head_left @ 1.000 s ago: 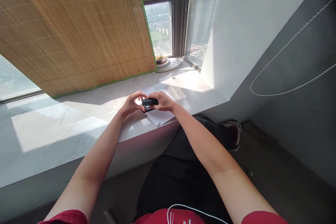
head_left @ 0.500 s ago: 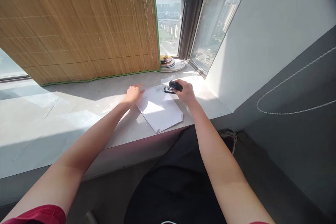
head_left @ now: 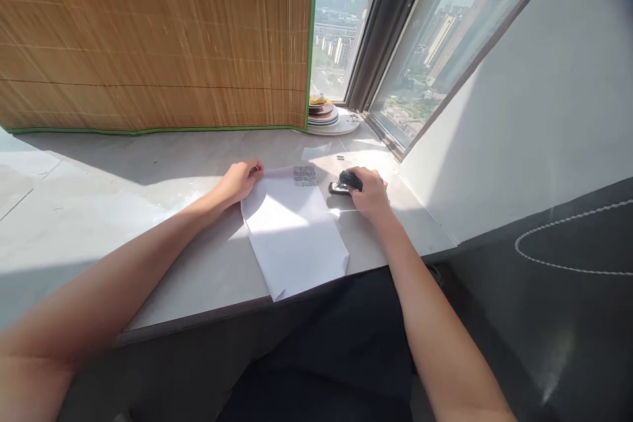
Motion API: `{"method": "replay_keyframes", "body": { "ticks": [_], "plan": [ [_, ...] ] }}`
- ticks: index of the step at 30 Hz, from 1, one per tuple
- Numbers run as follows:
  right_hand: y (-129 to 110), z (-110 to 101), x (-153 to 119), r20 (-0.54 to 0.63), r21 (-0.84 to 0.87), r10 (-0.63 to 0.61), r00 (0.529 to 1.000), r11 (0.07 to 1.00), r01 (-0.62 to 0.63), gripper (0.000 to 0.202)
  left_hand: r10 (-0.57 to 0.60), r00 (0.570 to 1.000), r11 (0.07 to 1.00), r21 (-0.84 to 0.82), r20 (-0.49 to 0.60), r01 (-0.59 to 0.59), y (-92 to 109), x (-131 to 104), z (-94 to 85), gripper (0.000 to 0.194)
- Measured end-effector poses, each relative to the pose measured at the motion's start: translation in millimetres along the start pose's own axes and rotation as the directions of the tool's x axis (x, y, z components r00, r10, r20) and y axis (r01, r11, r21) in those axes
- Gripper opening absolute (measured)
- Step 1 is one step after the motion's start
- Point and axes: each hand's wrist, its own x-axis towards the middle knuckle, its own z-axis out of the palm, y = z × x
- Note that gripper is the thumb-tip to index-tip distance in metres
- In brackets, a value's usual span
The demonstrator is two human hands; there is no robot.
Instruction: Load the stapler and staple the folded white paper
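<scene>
White paper (head_left: pixel 291 231) lies on the pale sill with its near corners curled and its near edge at the sill's front edge. My left hand (head_left: pixel 243 179) has its fingers closed at the paper's upper left corner, pinching it. A grey rectangular patch with rows of dark marks (head_left: pixel 304 176) shows near the paper's top. To the right of the paper, my right hand (head_left: pixel 370 192) is wrapped around a black stapler (head_left: pixel 341 184), which rests on the sill apart from the sheet.
Two tiny dark pieces (head_left: pixel 340 157) and a pale, flat rectangle (head_left: pixel 316 151) lie behind the paper. Stacked plates (head_left: pixel 326 117) stand in the window corner. A bamboo blind (head_left: pixel 158 39) hangs at the left, and a beaded cord (head_left: pixel 548 260) hangs by the right wall.
The stapler has moved right in my right hand, off the paper's top edge and down by the sill. My left hand has closed at the paper's corner. The view has shifted.
</scene>
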Motion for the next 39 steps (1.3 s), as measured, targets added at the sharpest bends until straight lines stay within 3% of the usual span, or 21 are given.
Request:
{"method": "replay_keyframes", "body": {
  "ticks": [4,7,11,15,18,21,23,28,39],
  "plan": [
    [-14,-2,-14,0.031,0.069,-0.065,0.997,0.996,0.062,0.039,-0.001,0.994,0.990,-0.143,0.112,0.017,10,-10,2.1,0.025],
    [-23,-6,-22,0.096,0.129,-0.115,0.989,0.986,0.103,0.042,-0.015,0.993,0.991,-0.132,0.117,0.031,19,-18,3.3,0.024],
    [-29,-12,-32,0.125,0.119,-0.102,0.987,0.989,0.087,0.039,-0.001,0.996,1.000,0.014,0.085,0.000,25,-25,4.9,0.024],
    [-30,-17,-40,0.117,0.102,-0.092,0.989,0.992,0.080,0.038,0.141,0.989,0.959,0.254,-0.033,-0.128,36,-33,15.3,0.030],
    [-32,-19,-42,0.118,0.113,-0.130,0.985,0.987,0.116,0.042,0.319,0.947,0.901,0.321,-0.035,-0.292,54,-46,31.2,0.034],
    [-36,-21,-41,0.129,0.129,-0.177,0.976,0.979,0.160,0.041,0.508,0.858,0.819,0.269,0.067,-0.506,73,-66,47.9,0.038],
    [-38,-22,-40,0.126,0.135,-0.190,0.974,0.976,0.173,0.034,0.567,0.808,0.774,0.233,0.159,-0.589,83,-79,54.8,0.049],
    [-37,-21,-39,0.107,0.127,-0.173,0.979,0.979,0.159,0.029,0.559,0.776,0.757,0.202,0.292,-0.621,90,-96,54.3,0.061],
    [-45,-19,-40,0.112,0.095,-0.237,0.965,0.969,0.227,0.031,0.555,0.764,0.752,0.195,0.328,-0.630,94,-98,52.4,0.070]
  ]
}}
